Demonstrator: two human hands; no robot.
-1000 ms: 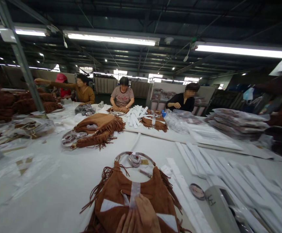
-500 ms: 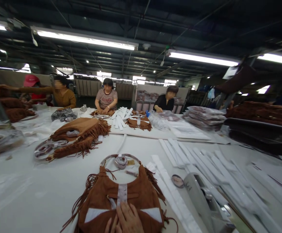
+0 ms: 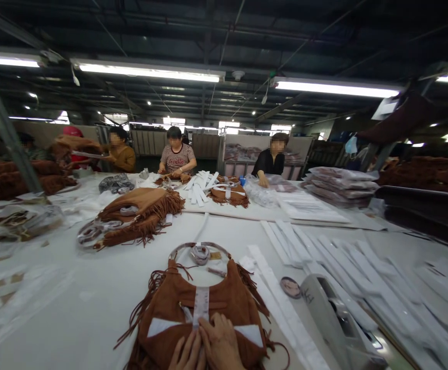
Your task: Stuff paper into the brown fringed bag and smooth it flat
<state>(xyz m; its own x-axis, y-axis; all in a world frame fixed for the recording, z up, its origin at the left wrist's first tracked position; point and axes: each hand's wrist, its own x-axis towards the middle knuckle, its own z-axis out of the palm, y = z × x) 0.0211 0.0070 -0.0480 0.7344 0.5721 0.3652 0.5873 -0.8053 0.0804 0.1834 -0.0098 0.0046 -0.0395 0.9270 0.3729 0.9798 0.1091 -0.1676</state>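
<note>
The left hand (image 3: 187, 353) and the right hand (image 3: 220, 340) lie flat, fingers outstretched, upon the brown bag (image 3: 226, 299); the clear tape (image 3: 201, 302) extends beyond their fingertips.

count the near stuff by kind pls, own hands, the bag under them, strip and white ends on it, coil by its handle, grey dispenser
Hands (left hand, right hand): 2
Brown fringed bag: 1
Translucent strip: 1
White ends: 2
Wrapped coil: 1
Grey dispenser: 1
Total: 8
</note>
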